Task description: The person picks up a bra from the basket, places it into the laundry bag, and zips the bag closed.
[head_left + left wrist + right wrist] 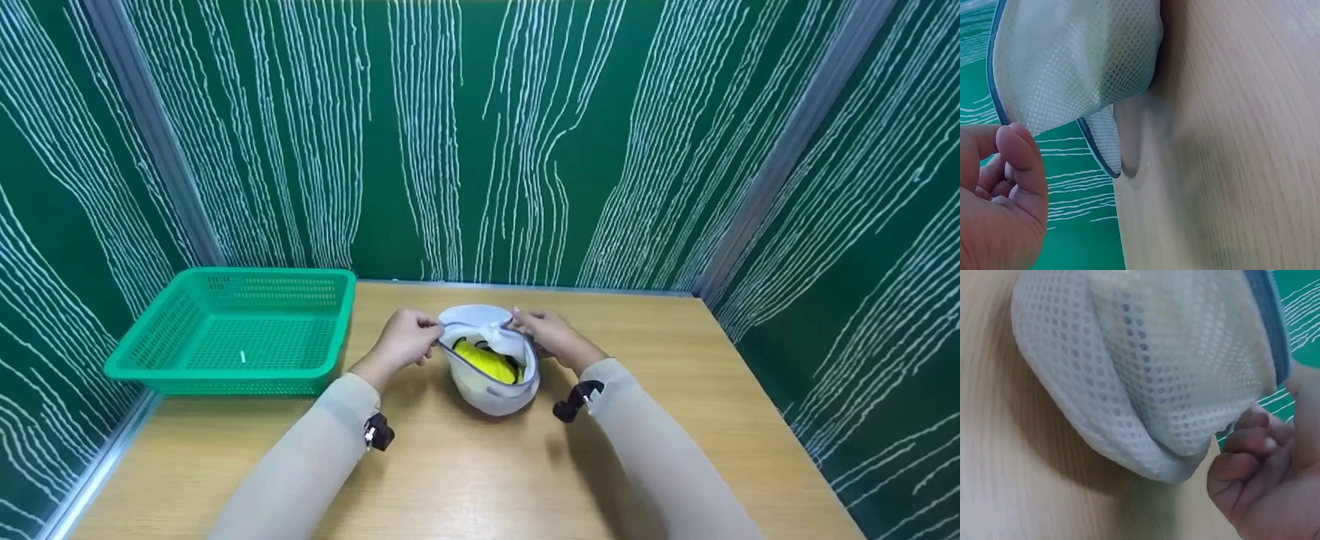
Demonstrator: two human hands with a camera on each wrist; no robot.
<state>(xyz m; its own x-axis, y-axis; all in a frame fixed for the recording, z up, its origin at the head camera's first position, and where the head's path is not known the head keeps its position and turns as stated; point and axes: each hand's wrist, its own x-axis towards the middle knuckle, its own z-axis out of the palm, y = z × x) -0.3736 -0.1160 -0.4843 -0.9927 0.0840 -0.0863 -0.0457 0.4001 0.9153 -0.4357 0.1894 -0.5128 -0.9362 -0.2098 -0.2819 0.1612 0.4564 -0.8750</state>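
Observation:
A white mesh laundry bag (491, 403) with a grey-blue zipper edge stands on the table, its mouth spread open. Inside lies a bright yellow cloth item (487, 361) with dark trim; its kind does not show. My left hand (405, 339) pinches the bag's edge on the left between thumb and finger, as the left wrist view shows on the mesh (1072, 67). On the opposite side, my right hand (556, 341) pinches the edge near the back, its other fingers curled below the zipper tape (1275, 332). Behind the mouth, the round mesh flap (474, 313) leans back.
A green plastic basket (341, 322) stands at the table's left back, with a small white piece (242, 356) in it. Green panels (480, 150) with white wavy lines close off the back and both sides of the wooden table (465, 480).

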